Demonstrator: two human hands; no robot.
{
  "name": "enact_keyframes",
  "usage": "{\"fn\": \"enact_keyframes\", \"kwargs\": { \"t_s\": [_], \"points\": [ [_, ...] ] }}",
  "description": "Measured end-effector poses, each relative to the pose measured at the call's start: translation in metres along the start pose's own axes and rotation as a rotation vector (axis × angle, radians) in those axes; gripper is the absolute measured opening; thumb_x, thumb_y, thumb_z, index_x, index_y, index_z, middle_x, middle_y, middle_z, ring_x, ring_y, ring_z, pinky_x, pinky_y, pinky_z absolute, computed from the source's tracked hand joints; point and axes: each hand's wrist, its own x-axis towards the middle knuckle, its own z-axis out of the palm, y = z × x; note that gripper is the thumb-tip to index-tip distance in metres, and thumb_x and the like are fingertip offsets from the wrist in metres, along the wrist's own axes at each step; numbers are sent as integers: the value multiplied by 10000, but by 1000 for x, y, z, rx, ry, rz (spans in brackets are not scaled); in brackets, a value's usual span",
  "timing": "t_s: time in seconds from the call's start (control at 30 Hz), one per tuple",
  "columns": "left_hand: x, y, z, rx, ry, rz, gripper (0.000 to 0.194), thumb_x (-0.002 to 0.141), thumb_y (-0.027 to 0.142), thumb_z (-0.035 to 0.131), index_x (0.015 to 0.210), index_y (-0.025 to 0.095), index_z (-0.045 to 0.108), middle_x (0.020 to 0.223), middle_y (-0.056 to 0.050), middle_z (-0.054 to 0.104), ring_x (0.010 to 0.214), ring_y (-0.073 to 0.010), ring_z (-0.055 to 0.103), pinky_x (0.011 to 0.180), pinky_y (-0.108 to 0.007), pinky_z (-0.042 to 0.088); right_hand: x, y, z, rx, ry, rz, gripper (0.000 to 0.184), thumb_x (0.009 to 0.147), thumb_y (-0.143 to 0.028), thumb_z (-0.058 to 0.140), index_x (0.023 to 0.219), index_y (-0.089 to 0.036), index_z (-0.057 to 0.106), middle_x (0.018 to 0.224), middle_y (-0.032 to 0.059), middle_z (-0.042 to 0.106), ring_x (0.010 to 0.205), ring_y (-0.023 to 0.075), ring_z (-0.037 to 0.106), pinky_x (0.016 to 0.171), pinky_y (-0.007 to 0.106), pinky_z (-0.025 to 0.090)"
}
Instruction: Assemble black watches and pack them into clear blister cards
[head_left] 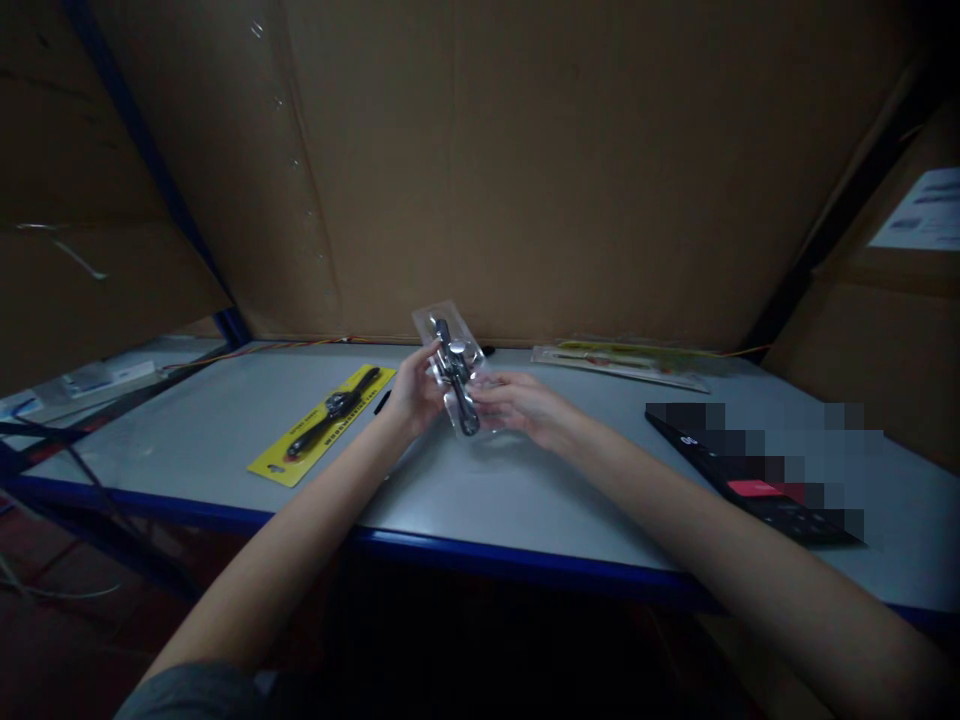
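Above the grey shelf (510,500), a clear blister pack (454,365) sits between left hand (412,395) and right hand (517,405) — fingers (495,392) holding it.

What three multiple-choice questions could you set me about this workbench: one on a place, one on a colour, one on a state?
1. Where does the yellow card lie?
A. On the floor
B. On the bench, left of the hands
C. Inside a box

2. What colour is the bench's front edge?
A. Blue
B. Red
C. Green

3. What state is the clear plastic pack in?
A. Lying flat on the bench
B. Hanging on the wall
C. Held up between both hands

Answers:
1. B: it rests on the bench top.
2. A: a blue strip runs along it.
3. C: the left hand and right hand both touch it above the bench.
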Motion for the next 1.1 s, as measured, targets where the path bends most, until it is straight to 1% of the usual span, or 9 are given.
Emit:
{"fn": "enact_keyframes", "kwargs": {
  "t_s": [0.17, 0.33, 0.47, 0.6, 0.73, 0.9, 0.97, 1.03, 1.1],
  "points": [
    [-1, 3, -3, -72, 5, -64, 450, 796, 470, 491, 1073, 118, 528, 833, -121, 631, 750, -220, 618, 700, -367, 493, 5, -7, -13, -55, 110, -69, 205, 803, -262, 542, 957, -158, 627, 903, 71, 662, 800, 142, 614, 720, 273, 479],
    [-6, 8, 4, -146, -107, -140, 762, 726, 712, 378, 1118, 72, 508, 844, -172, 608, 868, -276, 604, 722, -384, 496, 11, -24, -42, 24, 116, -167, 176, 790, -191, 559, 956, -159, 608, 901, 67, 651, 801, 141, 618, 755, 283, 489],
    [-13, 10, 14, -147, -199, -238, 876, 698, 751, 366, 1161, 15, 474, 890, -214, 600, 928, -314, 590, 761, -423, 484, 14, -34, -64, 32, 259, -243, 94, 787, -259, 586, 849, -188, 585, 846, 47, 645, 792, 139, 613, 752, 289, 497],
    [-14, 6, 14, -118, -207, -285, 886, 699, 753, 364, 1171, 10, 471, 925, -231, 604, 942, -327, 589, 784, -450, 473, 11, -43, -84, -140, 238, -297, 199, 815, -378, 537, 929, -228, 601, 827, 22, 636, 722, 120, 595, 635, 258, 479],
    [-9, 3, 7, -35, -269, -380, 738, 778, 653, 359, 1168, 40, 489, 923, -228, 623, 925, -322, 608, 754, -463, 477, -1, -52, -96, -285, 50, -273, 314, 708, -356, 648, 993, -226, 629, 716, -12, 602, 531, 58, 497, 444, 173, 346],
    [-12, 3, 8, 162, -356, -552, 671, 777, 627, 413, 1150, 85, 545, 811, -167, 665, 672, -250, 647, 583, -369, 508, -9, -54, -86, -577, -195, -198, 525, 621, -364, 700, 1101, -178, 600, 584, -24, 585, 439, 58, 428, 407, 187, 278],
    [-16, 3, 11, 264, -343, -555, 515, 803, 489, 503, 1128, 96, 575, 740, -134, 669, 554, -187, 627, 507, -286, 492, -7, -50, -80, -687, -185, -205, 548, 608, -384, 704, 1095, -159, 595, 567, -24, 579, 448, 71, 440, 420, 198, 287],
    [-21, 2, 14, 337, -343, -530, 362, 799, 254, 573, 1136, 120, 579, 749, -109, 677, 570, -163, 639, 541, -262, 502, -3, -46, -75, -755, -110, -252, 551, 588, -397, 714, 1066, -149, 596, 572, -32, 559, 480, 83, 458, 445, 206, 305],
    [-25, 2, 16, 361, -374, -519, 442, 736, 57, 600, 1167, 146, 561, 814, -99, 682, 680, -181, 668, 645, -301, 524, 2, -42, -72, -773, -42, -321, 559, 572, -402, 723, 1051, -149, 587, 590, -42, 534, 521, 91, 471, 480, 212, 327]
  ]
}}
